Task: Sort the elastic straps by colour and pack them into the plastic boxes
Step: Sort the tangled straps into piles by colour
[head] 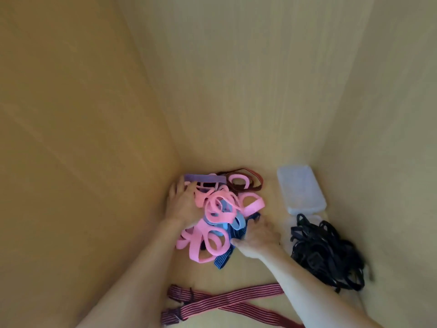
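Nearest, two red-striped straps (227, 301) are being left crossed on the surface (267, 197). Beyond them, a navy striped strap (222, 260) is being touched by the right hand (257, 237), its fingers spread flat. The heap of pink straps (254, 205) is being pressed by the flat left hand (182, 202). Rightward, black straps (326, 252) are lying heaped just before a clear plastic box (300, 188).

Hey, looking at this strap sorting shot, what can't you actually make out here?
All in the head view:
1. Whether the right hand pinches the dark blue strap: motion blur smears its fingertips.
2. What lies under the left hand: its palm covers part of the pink straps.
3. What the plastic box holds: its cloudy top and blur hide the inside.
4. The ends of the striped red straps: the bottom edge cuts them off.
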Motion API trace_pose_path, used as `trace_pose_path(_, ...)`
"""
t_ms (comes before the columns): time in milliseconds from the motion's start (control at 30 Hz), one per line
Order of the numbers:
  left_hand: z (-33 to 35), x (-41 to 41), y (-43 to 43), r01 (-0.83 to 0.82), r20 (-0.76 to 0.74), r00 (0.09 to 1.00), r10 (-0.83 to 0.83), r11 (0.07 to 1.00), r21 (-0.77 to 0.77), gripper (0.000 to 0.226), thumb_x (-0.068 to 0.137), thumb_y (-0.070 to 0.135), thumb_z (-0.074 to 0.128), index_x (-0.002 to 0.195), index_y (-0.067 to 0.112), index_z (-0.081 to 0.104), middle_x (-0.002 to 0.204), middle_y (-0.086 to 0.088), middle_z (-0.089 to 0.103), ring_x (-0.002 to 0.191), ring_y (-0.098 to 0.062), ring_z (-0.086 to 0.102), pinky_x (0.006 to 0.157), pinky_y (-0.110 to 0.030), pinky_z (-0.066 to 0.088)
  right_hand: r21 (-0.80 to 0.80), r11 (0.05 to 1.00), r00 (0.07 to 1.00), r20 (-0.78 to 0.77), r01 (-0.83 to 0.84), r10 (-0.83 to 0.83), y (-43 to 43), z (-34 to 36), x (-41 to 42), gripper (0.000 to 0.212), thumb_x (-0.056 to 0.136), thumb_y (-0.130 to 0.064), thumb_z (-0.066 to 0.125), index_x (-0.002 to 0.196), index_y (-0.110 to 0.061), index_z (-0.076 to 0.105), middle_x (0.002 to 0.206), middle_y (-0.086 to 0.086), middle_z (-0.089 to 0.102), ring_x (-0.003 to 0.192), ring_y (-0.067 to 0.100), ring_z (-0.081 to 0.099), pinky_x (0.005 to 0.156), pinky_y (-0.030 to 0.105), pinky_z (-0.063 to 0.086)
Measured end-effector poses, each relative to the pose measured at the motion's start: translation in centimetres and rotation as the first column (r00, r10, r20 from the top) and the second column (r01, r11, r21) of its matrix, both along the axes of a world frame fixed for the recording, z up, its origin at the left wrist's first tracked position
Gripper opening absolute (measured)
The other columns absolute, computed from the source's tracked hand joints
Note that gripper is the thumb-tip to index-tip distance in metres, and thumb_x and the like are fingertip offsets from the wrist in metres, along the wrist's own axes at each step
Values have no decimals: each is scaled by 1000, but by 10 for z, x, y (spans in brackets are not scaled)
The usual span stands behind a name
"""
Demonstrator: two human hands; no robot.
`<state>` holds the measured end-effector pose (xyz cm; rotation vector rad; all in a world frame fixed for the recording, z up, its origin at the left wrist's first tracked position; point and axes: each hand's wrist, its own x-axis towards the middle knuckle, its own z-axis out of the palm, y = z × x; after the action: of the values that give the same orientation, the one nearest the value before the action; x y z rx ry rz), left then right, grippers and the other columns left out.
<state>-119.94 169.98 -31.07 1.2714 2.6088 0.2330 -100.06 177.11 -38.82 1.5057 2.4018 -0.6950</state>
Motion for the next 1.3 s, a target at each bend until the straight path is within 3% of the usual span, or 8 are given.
trace_pose_path(233, -20, 44, -39, 40, -91, 996, -23, 980, 193, 81, 81, 22, 67, 154, 20, 33, 167, -9, 12, 155, -30, 5, 125, -44, 8, -8, 998, 982, -181, 61, -61, -28, -9, -9, 45, 87, -50, 66, 116, -17, 59, 128, 6, 50, 115, 23, 53, 89, 35, 50)
trace_pose_path(400, -29, 66, -73, 10, 32, 999, -26, 912, 410, 67, 74, 16, 75, 138, 18, 54, 155, -6, 36, 146, -29, 24, 118, -45, 28, -335, 926, 805, -494, 173, -329, -16, 22, 5, 11, 71, -42, 73, 71, -31, 71, 60, -13, 66, 54, 7, 61, 44, 19, 44)
trace_pose_path(600, -25, 84, -81, -89, 221, 975, -32, 851, 517, 37, 78, 1, 66, 112, 15, 65, 125, 3, 56, 121, -22, 47, 101, -35, 43, -388, 909, 775, -523, 153, -354, 4, 97, 22, 38, 76, -52, 54, 59, -19, 48, 53, -6, 48, 51, 18, 48, 54, 28, 35)
trace_pose_path(733, 8, 103, -69, -230, 523, 843, -131, 790, 568, 45, 81, -7, 59, 114, 24, 63, 120, 8, 61, 108, -14, 61, 86, -30, 53, -476, 879, 691, -631, 13, -352, 0, 139, 29, 32, 75, -48, 54, 78, -16, 59, 66, 9, 54, 55, 20, 48, 57, 33, 34)
trace_pose_path(867, 46, 108, -62, -346, 713, 632, -304, 713, 610, 66, 76, -3, 59, 137, 22, 52, 129, 0, 62, 106, -21, 67, 91, -41, 53, -541, 828, 532, -750, -148, -394, -6, 174, 35, 24, 93, -27, 57, 79, -8, 61, 55, 8, 56, 38, 14, 48, 41, 18, 34)
trace_pose_path(1000, 69, 100, -61, -339, 723, 515, -461, 665, 666, 77, 82, -8, 66, 144, 32, 46, 137, 1, 57, 97, -23, 71, 92, -44, 55, -360, 903, 677, -727, -233, -116, 0, 192, 42, 49, 78, -62, 62, 72, -13, 62, 64, 13, 48, 55, 22, 35, 53, 32, 25)
trace_pose_path(1133, 73, 95, -57, -275, 742, 452, -496, 714, 644, 32, 89, 9, 73, 120, 14, 65, 112, -13, 72, 91, -31, 73, 77, -33, 59, -313, 912, 729, -684, -265, -23, -2, 201, 48, 88, 60, -86, 69, 81, -1, 62, 72, 11, 59, 67, 22, 53, 68, 36, 42)
trace_pose_path(1300, 64, 81, -63, -566, 848, 226, -479, 644, 515, 30, 90, 23, 69, 113, 4, 66, 115, -22, 72, 104, -36, 72, 90, -41, 60, -254, 920, 749, -660, -299, 61, 3, 204, 62, 40, 84, -40, 79, 89, -3, 66, 75, 1, 64, 69, 13, 55, 68, 28, 48)
